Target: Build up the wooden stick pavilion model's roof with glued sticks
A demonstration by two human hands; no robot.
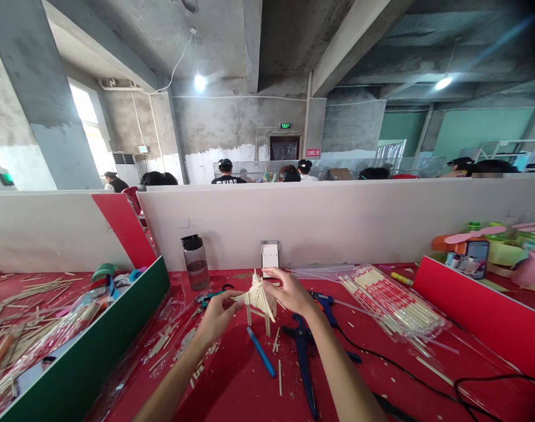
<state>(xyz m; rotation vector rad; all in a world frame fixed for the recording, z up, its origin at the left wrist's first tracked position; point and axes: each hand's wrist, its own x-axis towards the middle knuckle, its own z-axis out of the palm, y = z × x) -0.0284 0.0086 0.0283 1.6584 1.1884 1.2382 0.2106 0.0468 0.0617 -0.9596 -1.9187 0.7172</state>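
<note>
A small pavilion model (259, 298) built from pale wooden sticks stands on the red tabletop, with a pointed roof on thin legs. On its left, my left hand (221, 310) pinches a corner of the roof between thumb and fingers. My right hand (291, 292) reaches over from the other side, its fingers closed on the upper right of the roof and partly hiding it. In front of the model lies a blue pen-like tool (261, 353). A blue-handled cutter (303, 366) lies beneath my right forearm, and a blue glue gun (324, 303) is just beyond it.
Behind the model, a phone (270, 258) leans on the white partition (338, 223), near a dark-lidded bottle (196, 264). Bagged sticks (393, 299) lie right, along with a black cable (395, 366). Green (91, 346) and red (483, 310) dividers flank the workspace. Several people sit beyond.
</note>
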